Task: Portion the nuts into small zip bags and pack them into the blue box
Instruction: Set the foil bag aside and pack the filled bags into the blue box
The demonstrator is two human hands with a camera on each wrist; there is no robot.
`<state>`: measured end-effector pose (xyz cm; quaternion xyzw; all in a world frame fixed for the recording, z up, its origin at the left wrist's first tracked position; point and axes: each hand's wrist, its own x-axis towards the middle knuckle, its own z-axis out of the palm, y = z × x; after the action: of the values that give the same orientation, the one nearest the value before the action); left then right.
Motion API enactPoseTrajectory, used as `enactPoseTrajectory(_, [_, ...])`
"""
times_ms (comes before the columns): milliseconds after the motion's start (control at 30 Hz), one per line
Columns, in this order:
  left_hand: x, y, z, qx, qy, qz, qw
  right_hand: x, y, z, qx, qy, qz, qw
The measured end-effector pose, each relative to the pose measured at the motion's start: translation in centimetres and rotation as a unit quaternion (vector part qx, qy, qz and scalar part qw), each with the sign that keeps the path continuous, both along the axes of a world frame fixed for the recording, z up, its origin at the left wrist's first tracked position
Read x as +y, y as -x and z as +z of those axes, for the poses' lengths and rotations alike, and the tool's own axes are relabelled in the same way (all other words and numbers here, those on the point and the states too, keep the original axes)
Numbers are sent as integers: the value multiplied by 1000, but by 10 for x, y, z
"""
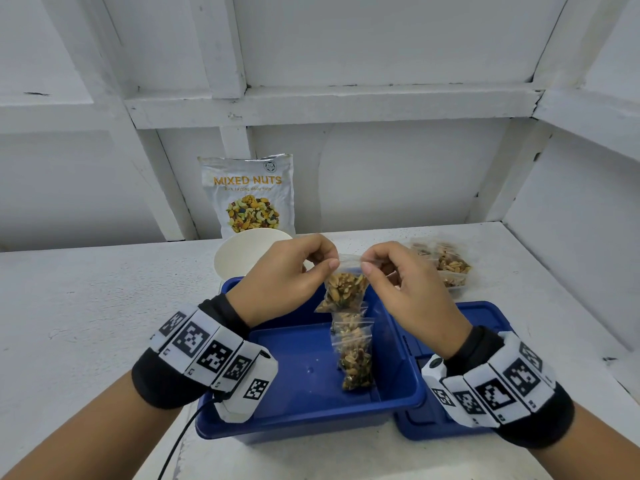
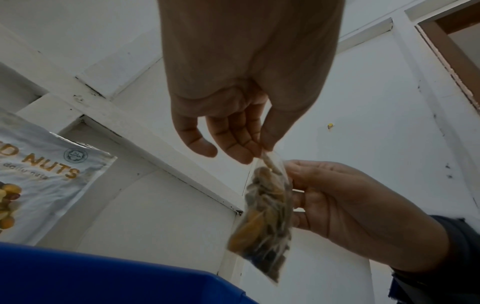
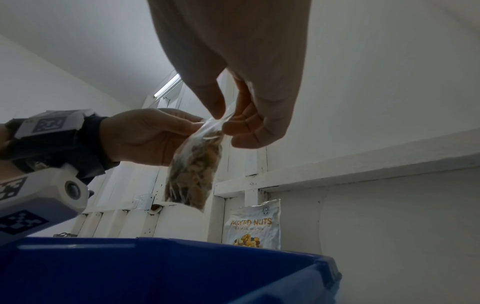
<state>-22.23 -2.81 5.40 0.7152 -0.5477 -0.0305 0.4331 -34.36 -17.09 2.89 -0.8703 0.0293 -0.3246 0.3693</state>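
Note:
A small clear zip bag of nuts (image 1: 344, 289) hangs above the open blue box (image 1: 301, 420). My left hand (image 1: 298, 275) pinches its top left corner and my right hand (image 1: 391, 282) pinches the top right corner, both at the zip strip. The left wrist view has the same zip bag (image 2: 265, 218) dangling from my left fingertips (image 2: 244, 156), with the right hand (image 2: 350, 203) beside it. In the right wrist view the zip bag (image 3: 194, 168) hangs between both hands over the box rim (image 3: 166, 246). Two filled bags (image 1: 355, 351) lie inside the box.
A white paper bowl (image 1: 242, 254) stands behind the box, and a Mixed Nuts pouch (image 1: 249, 195) leans on the back wall. Several filled bags (image 1: 446, 265) are piled at the right. The blue lid (image 1: 478, 320) lies right of the box.

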Motion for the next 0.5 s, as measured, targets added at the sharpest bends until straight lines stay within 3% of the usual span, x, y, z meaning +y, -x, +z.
enactPoseTrajectory(167, [-1,2,1,24,-5,-7,1000,-2,-2,-2,-19,33,-2,999])
enactPoseTrajectory(500, [-5,1,-3,-27,15,-13,999,-1,-2,-4,-3,13,17,1000])
